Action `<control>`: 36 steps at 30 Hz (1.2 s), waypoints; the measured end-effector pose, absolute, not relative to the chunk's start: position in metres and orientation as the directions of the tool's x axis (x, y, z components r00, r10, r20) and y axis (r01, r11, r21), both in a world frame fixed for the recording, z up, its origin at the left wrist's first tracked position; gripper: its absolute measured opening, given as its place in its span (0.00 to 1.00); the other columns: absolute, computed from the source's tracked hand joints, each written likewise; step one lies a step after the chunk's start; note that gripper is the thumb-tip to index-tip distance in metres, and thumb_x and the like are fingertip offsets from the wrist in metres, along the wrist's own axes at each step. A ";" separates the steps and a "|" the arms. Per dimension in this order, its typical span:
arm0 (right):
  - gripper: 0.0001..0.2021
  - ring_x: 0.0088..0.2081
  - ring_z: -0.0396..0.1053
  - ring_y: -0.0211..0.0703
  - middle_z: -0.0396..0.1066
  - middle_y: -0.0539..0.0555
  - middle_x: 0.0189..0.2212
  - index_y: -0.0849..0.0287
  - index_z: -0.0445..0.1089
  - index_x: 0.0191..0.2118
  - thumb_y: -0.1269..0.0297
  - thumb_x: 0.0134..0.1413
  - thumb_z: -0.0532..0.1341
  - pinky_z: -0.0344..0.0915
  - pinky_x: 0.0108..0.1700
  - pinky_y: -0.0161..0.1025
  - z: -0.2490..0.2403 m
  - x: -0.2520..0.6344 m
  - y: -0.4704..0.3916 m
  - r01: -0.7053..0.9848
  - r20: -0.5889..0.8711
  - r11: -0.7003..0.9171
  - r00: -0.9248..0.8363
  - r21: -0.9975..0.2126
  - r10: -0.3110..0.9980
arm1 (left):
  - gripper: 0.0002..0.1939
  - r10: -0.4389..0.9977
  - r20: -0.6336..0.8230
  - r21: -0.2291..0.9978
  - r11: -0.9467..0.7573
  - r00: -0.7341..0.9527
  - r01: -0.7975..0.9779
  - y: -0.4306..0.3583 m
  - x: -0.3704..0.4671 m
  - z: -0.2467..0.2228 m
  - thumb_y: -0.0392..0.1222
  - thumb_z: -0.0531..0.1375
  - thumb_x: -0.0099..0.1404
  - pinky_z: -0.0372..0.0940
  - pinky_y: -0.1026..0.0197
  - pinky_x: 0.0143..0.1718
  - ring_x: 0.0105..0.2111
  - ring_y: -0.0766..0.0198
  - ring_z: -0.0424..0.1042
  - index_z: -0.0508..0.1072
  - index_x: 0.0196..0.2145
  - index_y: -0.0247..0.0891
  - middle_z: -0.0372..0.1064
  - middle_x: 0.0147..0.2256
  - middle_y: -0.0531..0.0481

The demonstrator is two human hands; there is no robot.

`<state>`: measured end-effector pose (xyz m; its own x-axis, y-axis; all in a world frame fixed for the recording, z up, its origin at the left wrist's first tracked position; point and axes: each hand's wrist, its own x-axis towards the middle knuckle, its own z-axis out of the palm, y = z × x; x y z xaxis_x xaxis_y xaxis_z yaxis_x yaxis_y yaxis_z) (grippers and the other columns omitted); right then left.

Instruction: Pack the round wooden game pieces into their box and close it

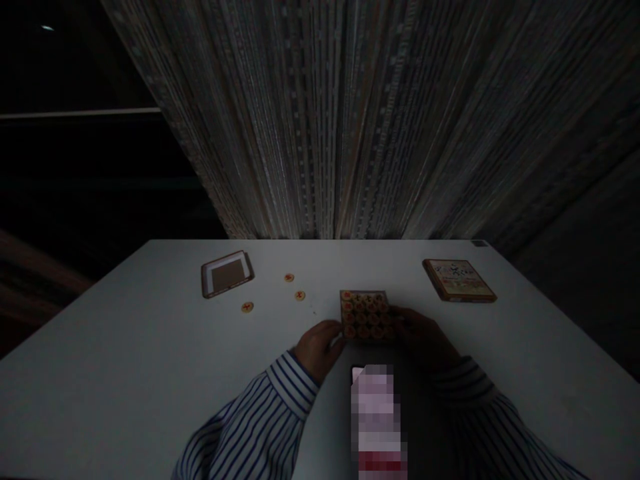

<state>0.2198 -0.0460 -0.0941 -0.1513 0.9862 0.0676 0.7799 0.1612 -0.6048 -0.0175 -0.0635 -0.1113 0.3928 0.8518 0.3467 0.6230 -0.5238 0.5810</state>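
Bracing was noted at a square case [341, 308] packed with round discs [364, 319], which stood near the middle of the white surface [125, 347]. The left hand [320, 345] pinched its near left corner between thumb and finger; the right hand [419, 335] touched its right side, but shadow hid whether those fingers were closed. Uneven lift or a slipped corner could have tilted the case and spilled discs. A phone [377, 413] directly on the near side left little room for drawing back. Three loose discs [299, 295] and a shallow tray [229, 273] limited the far left; a flat box [460, 279] lay well apart at right, near the surface's edge. Open room remained left of the left sleeve [245, 427].
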 end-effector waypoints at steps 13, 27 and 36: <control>0.19 0.46 0.70 0.47 0.72 0.59 0.45 0.61 0.68 0.48 0.69 0.51 0.51 0.67 0.47 0.46 -0.097 0.221 -0.046 0.775 0.099 0.175 -0.145 -0.607 0.984 | 0.11 0.859 0.378 0.601 -0.512 0.347 0.613 -0.063 -0.019 -0.110 0.34 0.51 0.61 0.68 0.61 0.40 0.36 0.63 0.72 0.73 0.35 0.36 0.73 0.35 0.46; 0.20 0.46 0.69 0.48 0.71 0.62 0.45 0.65 0.66 0.50 0.68 0.51 0.51 0.68 0.46 0.46 -0.098 0.220 -0.046 0.797 0.062 0.138 -0.126 -0.588 0.990 | 0.08 0.881 0.353 0.595 -0.471 0.315 0.651 -0.063 -0.022 -0.110 0.34 0.52 0.59 0.67 0.62 0.36 0.32 0.63 0.72 0.71 0.32 0.35 0.73 0.31 0.46; 0.19 0.42 0.72 0.46 0.73 0.58 0.43 0.60 0.67 0.49 0.67 0.52 0.51 0.71 0.42 0.44 -0.097 0.221 -0.047 0.783 0.091 0.158 -0.129 -0.602 0.987 | 0.06 0.908 0.314 0.589 -0.414 0.277 0.694 -0.063 -0.021 -0.108 0.35 0.54 0.58 0.65 0.63 0.31 0.28 0.64 0.70 0.71 0.29 0.36 0.71 0.27 0.47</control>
